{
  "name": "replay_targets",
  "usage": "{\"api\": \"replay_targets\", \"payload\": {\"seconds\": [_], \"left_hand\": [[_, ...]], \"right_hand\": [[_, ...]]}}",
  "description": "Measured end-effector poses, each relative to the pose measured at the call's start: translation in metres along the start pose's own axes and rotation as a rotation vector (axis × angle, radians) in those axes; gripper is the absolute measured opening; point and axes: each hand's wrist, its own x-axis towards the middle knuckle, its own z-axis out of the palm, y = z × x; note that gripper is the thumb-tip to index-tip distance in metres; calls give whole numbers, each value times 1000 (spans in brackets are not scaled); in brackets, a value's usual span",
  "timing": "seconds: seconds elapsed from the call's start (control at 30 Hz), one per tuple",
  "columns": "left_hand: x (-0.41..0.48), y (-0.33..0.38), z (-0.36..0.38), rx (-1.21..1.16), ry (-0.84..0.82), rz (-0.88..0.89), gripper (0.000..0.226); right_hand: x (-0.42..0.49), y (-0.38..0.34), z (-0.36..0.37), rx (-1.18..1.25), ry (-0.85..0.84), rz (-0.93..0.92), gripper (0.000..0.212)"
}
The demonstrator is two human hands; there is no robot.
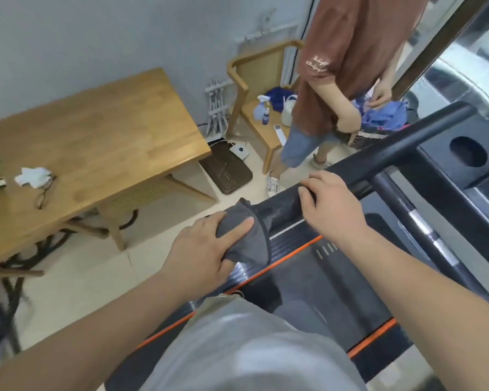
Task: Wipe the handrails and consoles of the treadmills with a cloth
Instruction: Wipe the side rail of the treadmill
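The treadmill's left handrail (350,167) was gripped bare by the right hand (331,207), curled closed over the top of the bar, while its free end just beside that hand was wrapped in the grey cloth (246,238), held shut around it by the left hand (206,249). With the cloth bunched at the bar's tip, it was judged that it could slide off the end, leaving the underside unwiped. The stretch beneath the right hand could likewise be missed.

A single head-worn view looks steeply down and forward, close over both hands (209,246) gripping the handrail (378,162); its far edges are probably warped.
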Motion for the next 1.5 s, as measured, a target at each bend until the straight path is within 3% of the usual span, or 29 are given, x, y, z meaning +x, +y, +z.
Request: {"api": "replay_targets", "payload": {"seconds": [0.13, 0.27, 0.47, 0.57, 0.7, 0.83, 0.9, 1.07, 1.17, 1.27, 1.33, 1.5], "left_hand": [[69, 30, -1, -79, -40, -108, 64], [126, 72, 9, -8, 5, 109, 70], [244, 176, 6, 395, -107, 348, 68], [278, 204, 5, 360, -75, 429, 59], [284, 203, 2, 370, -35, 571, 59], [277, 178, 5, 467, -40, 883, 60], [296, 184, -1, 451, -53, 920, 60], [323, 224, -6, 315, -144, 792, 57], [312, 205, -9, 306, -143, 961, 64], [317, 182, -18, 480, -202, 1146, 69], [332, 185, -21, 517, -200, 1102, 72], [308, 205, -5, 395, -122, 756, 62]], "right_hand": [[2, 12, -9, -21, 9, -41, 27], [-7, 46, -21, 63, 58, 41, 28], [-36, 109, -54, 161, 148, 323, 35], [-48, 132, -65, 178, 157, 456, 34], [-58, 150, -62, 190, 155, 522, 35], [-60, 163, -56, 165, 131, 573, 26], [-57, 168, -56, 173, 114, 602, 24], [-54, 168, -60, 215, 71, 665, 20], [-51, 166, -64, 243, 76, 666, 28], [-48, 166, -66, 285, 119, 664, 31], [-46, 166, -66, 297, 143, 670, 32], [-41, 161, -64, 286, 124, 648, 30]]}}
